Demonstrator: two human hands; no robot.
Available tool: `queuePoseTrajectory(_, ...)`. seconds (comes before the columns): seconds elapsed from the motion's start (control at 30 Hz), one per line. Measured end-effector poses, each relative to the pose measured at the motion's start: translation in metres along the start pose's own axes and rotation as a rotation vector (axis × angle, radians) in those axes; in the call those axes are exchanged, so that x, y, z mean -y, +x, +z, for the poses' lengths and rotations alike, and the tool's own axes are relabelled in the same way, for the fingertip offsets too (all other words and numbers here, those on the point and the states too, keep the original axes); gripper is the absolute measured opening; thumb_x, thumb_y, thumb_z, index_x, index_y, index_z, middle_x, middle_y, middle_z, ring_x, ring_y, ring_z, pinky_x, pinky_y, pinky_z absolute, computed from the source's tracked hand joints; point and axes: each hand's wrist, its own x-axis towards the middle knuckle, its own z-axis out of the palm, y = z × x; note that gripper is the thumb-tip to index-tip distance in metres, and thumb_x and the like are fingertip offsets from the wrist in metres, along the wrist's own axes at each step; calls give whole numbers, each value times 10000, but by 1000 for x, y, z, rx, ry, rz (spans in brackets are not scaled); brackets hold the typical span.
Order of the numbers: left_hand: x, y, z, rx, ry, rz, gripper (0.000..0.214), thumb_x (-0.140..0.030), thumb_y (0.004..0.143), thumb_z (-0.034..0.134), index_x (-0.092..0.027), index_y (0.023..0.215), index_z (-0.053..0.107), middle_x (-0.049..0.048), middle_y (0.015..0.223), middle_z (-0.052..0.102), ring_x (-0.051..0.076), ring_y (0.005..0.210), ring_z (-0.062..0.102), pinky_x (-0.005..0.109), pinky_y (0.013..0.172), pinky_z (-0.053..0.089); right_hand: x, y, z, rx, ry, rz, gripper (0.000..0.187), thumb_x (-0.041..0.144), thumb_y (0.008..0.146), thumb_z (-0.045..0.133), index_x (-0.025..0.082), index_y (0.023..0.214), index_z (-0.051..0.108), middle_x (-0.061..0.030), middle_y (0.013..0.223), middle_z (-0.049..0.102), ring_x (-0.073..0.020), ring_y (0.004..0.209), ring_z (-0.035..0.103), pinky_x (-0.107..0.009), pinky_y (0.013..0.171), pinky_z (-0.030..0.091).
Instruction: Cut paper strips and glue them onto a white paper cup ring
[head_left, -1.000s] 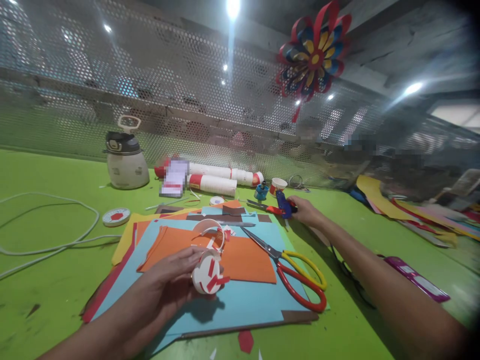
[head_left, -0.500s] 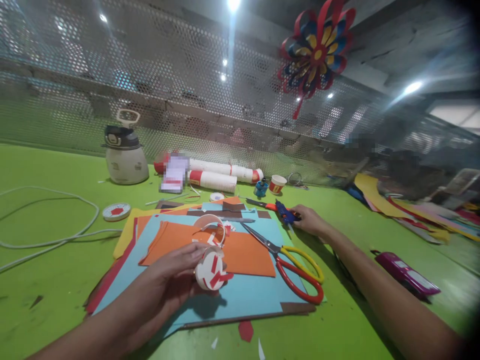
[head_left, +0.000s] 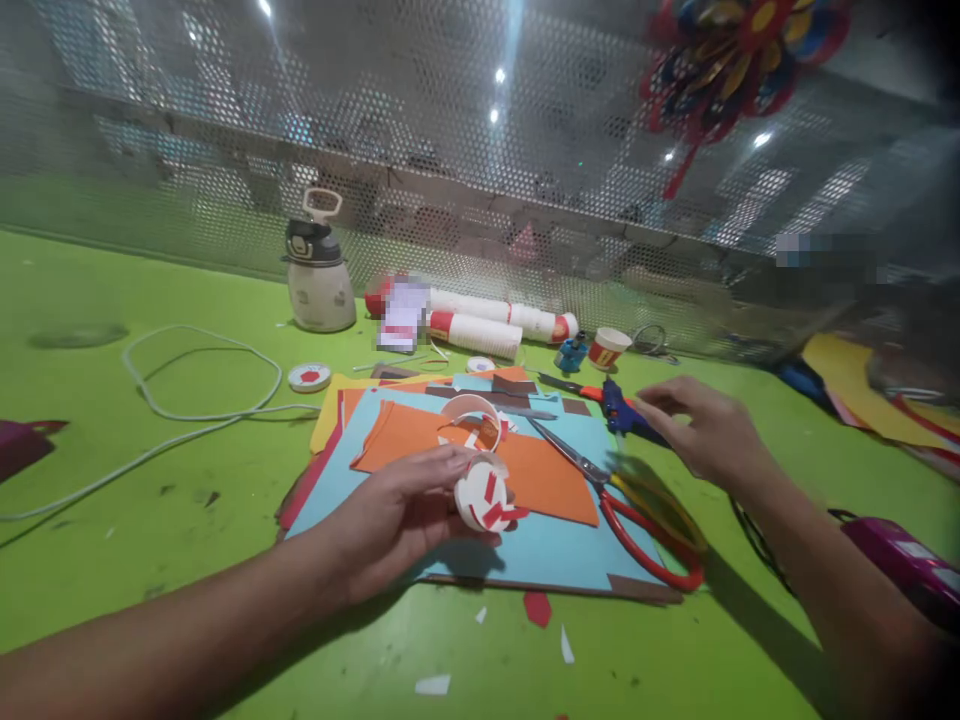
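My left hand point(head_left: 397, 515) is closed around a white paper cup piece with red strips point(head_left: 484, 495), held just above the blue paper sheet point(head_left: 547, 545). My right hand point(head_left: 705, 430) hovers above the table with its fingers loosely apart and nothing in them. It sits just right of the blue glue gun point(head_left: 619, 410), which lies on the table. Red and yellow scissors point(head_left: 637, 505) lie below that hand. A cut white paper ring point(head_left: 469, 415) stands on the orange paper point(head_left: 547, 480).
A white jug-like container point(head_left: 319, 280), stacked paper cups lying on their side point(head_left: 487, 330), a small paper cup point(head_left: 607, 348) and a tape roll point(head_left: 309, 377) line the back. A white cable point(head_left: 187, 400) loops at left. A purple object point(head_left: 904, 560) lies at right. The perforated metal wall point(head_left: 450, 150) closes off the back.
My right hand has let go of the blue glue gun and lifted away to the right. The view has turned left and down. My left hand still holds the cup piece.
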Motion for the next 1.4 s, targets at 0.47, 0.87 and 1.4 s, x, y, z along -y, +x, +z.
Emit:
queuePoseTrajectory(0.47,3,4,-6,43,32,-7,192,-193,888,523,-86,995,642,111,960,608,196,801,603,383,738,557,130,-29,9,15,567,-339,104,40,849,569,77,812,659,-89,739,614,-155,687,551,-294,631,447)
queuePoseTrajectory(0.87,9,2,-5,49,89,-65,185,-203,884,528,-127,961,677,80,952,609,176,837,578,325,749,543,151,-32,10,289,591,-92,85,167,860,617,129,791,650,-34,750,623,-140,680,558,-259,616,448)
queuePoseTrajectory(1.4,12,3,-6,119,59,-165,193,-218,893,498,-118,908,663,90,885,626,210,819,605,332,645,566,146,-26,4,489,321,-495,147,109,877,550,109,822,687,-23,764,446,-150,676,426,-263,569,339)
